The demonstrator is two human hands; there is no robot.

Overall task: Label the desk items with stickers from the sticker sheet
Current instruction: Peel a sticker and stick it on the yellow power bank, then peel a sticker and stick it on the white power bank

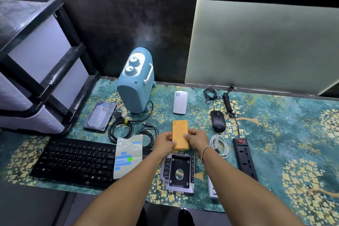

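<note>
Both hands are out in front, and together they hold a flat orange-yellow box shaped like a small brick [180, 135]. The left hand [164, 142] pinches its left edge, and the right hand [196, 141] pinches its right edge with the thumb on top. The box looks held just above the table [275, 134], maybe so a sticker can be pressed flat on it, but I cannot see a sticker on it for sure

The see-through sticker sheet with blue strips and one green bit [128, 156] lies just left of the left hand, over the right end of the black keyboard [77, 161]. That keeps it close for the next sticker. Many blue strips are on it, so I think much of the job is left

Past the hands stands a small white plug-in box with a blue ring [180, 102], and left of that a light blue heater with two round knobs [135, 80]. Right of the right hand lie a black mouse [218, 120], a coiled white cable [220, 145] and a black power strip with a red switch [244, 158]. Under the arms sits a grey metal drive tray [178, 172]. The things are spread apart, likely so each one is easy to reach
</note>
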